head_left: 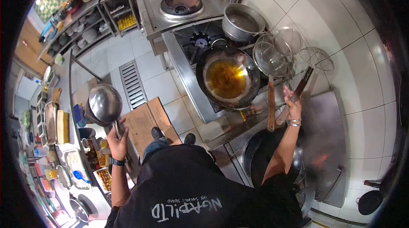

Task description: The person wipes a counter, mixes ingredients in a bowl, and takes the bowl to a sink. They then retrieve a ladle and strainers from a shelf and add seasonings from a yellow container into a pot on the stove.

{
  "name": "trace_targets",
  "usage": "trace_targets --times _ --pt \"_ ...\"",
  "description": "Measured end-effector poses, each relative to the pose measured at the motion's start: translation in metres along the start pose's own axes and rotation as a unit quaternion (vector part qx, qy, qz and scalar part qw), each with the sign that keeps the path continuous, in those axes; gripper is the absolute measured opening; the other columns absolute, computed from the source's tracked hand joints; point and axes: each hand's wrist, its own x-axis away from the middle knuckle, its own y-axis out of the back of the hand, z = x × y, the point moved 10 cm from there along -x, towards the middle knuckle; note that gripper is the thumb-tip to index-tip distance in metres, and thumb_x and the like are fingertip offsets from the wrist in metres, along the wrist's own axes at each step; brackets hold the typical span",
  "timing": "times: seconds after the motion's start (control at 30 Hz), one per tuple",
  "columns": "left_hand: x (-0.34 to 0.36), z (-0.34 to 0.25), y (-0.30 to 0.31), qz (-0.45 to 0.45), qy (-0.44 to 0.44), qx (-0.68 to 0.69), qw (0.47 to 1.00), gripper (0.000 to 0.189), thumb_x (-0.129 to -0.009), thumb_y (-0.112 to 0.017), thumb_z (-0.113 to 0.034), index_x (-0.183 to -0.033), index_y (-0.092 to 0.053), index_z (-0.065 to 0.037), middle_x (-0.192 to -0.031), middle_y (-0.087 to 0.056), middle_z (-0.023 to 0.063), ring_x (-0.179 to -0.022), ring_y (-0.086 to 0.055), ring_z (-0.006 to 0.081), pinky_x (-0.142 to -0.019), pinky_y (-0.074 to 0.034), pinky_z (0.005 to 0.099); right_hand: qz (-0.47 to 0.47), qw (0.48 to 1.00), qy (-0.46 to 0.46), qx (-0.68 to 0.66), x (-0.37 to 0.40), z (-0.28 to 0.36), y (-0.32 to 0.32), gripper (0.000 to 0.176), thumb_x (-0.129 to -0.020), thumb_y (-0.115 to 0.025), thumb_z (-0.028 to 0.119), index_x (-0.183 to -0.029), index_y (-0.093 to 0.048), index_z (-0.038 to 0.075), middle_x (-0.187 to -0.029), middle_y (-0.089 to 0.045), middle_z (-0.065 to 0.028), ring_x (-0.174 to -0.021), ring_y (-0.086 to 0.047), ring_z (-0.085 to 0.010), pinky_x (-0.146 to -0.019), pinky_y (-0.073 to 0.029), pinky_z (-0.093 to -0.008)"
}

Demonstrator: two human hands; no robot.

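Metal noted: grips pan (106, 101) in left hand (118, 140); shows right hand (292, 108) part-open at strainer (303, 80), cannot confirm hold. Apparently gathering tools; calls for firm grasp.

Black short-sleeved shirt (183, 181), white lettering (186, 208) across it, blue jeans (153, 148), dark rounded shoes (157, 133), dark left wristband (117, 161), silvery right-wrist bangles (294, 122)

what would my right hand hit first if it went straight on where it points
Probably the strainer beside the wok: the right hand points towards it, though depth is unclear and it might pass above or below.
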Motion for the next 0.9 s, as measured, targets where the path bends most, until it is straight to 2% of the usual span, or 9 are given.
trace_targets --times 0.13,0.2,0.27,0.4,0.43,0.63,0.7,0.83,0.9 --pt "-0.019 -0.055 -0.031 0.008 -0.145 -0.006 0.989 0.027 -0.086 -0.059 -0.002 -0.112 -0.065 0.003 -0.097 -0.069 0.0082 -0.080 -0.057 0.0097 -0.076 -0.048 0.0261 -0.034 0.997 -0.074 -0.009 0.042 0.079 -0.049 0.038 -0.080 -0.066 -0.002 -0.115 -0.052 0.002 -0.119 -0.061 -0.0164 -0.096 -0.062 -0.0173 -0.075 -0.052 -0.0282" --pt "-0.027 -0.092 -0.060 0.038 -0.177 0.044 0.983 0.022 -0.088 -0.058 -0.002 -0.107 -0.066 0.004 -0.098 -0.070 0.0114 -0.079 -0.058 0.0109 -0.072 -0.048 0.0265 0.018 0.999 -0.050 -0.011 0.064 0.099 -0.098 0.029 -0.082 -0.066 0.002 -0.110 -0.056 0.005 -0.099 -0.065 -0.0097 -0.066 -0.057 -0.0093 -0.050 -0.044 -0.0213" --pt "-0.036 -0.128 -0.090 0.055 -0.182 0.087 0.978 0.021 -0.088 -0.060 -0.005 -0.106 -0.067 0.002 -0.095 -0.070 0.0143 -0.080 -0.061 0.0144 -0.072 -0.049 0.0292 0.003 0.996 -0.001 0.088 0.096 0.131 -0.174 0.024 -0.085 -0.066 0.007 -0.108 -0.059 0.005 -0.085 -0.063 -0.0033 -0.055 -0.053 -0.0072 -0.047 -0.041 -0.0207" --pt "-0.048 -0.169 -0.138 0.090 -0.123 0.157 0.976 0.021 -0.094 -0.060 -0.015 -0.108 -0.067 -0.001 -0.064 -0.055 0.0010 -0.059 -0.049 0.0072 -0.056 -0.042 0.0262 0.135 0.986 0.038 0.089 0.146 0.083 -0.287 0.018 -0.088 -0.061 0.009 -0.106 -0.063 0.005 -0.100 -0.067 -0.0079 -0.089 -0.062 -0.0174 -0.083 -0.047 -0.0360" --pt "-0.050 -0.170 -0.147 0.103 -0.090 0.216 0.967 0.023 -0.096 -0.059 -0.020 -0.107 -0.067 -0.001 -0.057 -0.047 -0.0032 -0.053 -0.042 0.0043 -0.050 -0.037 0.0243 0.175 0.969 0.109 0.134 0.158 0.087 -0.312 0.021 -0.088 -0.061 0.010 -0.108 -0.062 0.004 -0.105 -0.068 -0.0088 -0.092 -0.063 -0.0192 -0.084 -0.048 -0.0367" --pt "-0.047 -0.145 -0.143 0.068 0.035 0.357 0.931 0.027 -0.095 -0.062 -0.026 -0.093 -0.067 0.001 -0.055 -0.046 -0.0056 -0.046 -0.042 0.0039 -0.041 -0.031 0.0223 0.260 0.959 0.059 0.098 0.195 0.067 -0.389 0.033 -0.088 -0.066 0.015 -0.117 -0.055 0.002 -0.110 -0.066 -0.0118 -0.097 -0.065 -0.0244 -0.084 -0.049 -0.0363" --pt "-0.051 -0.135 -0.132 0.041 0.052 0.348 0.935 0.028 -0.093 -0.065 -0.021 -0.073 -0.057 -0.004 -0.054 -0.046 -0.0049 -0.044 -0.041 0.0044 -0.039 -0.031 0.0228 0.267 0.952 0.057 0.137 0.200 0.067 -0.395 0.037 -0.089 -0.066 0.017 -0.119 -0.053 0.001 -0.111 -0.065 -0.0126 -0.099 -0.066 -0.0248 -0.084 -0.050 -0.0360" --pt "-0.061 -0.126 -0.104 -0.026 -0.019 0.300 0.953 0.024 -0.088 -0.062 -0.019 -0.070 -0.053 -0.006 -0.058 -0.049 -0.0032 -0.048 -0.044 0.0066 -0.042 -0.035 0.0260 0.239 0.948 0.177 0.110 0.200 0.080 -0.397 0.034 -0.093 -0.062 0.024 -0.115 -0.051 0.000 -0.118 -0.063 -0.0137 -0.093 -0.067 -0.0207 -0.077 -0.053 -0.0327" --pt "-0.067 -0.109 -0.100 -0.032 0.016 0.317 0.948 0.029 -0.089 -0.062 -0.019 -0.066 -0.049 -0.007 -0.055 -0.045 -0.0031 -0.043 -0.042 0.0071 -0.039 -0.033 0.0250 0.209 0.977 -0.002 -0.029 0.186 0.051 -0.375 0.029 -0.098 -0.053 0.027 -0.113 -0.049 0.001 -0.116 -0.064 -0.0131 -0.085 -0.066 -0.0151 -0.073 -0.053 -0.0301"
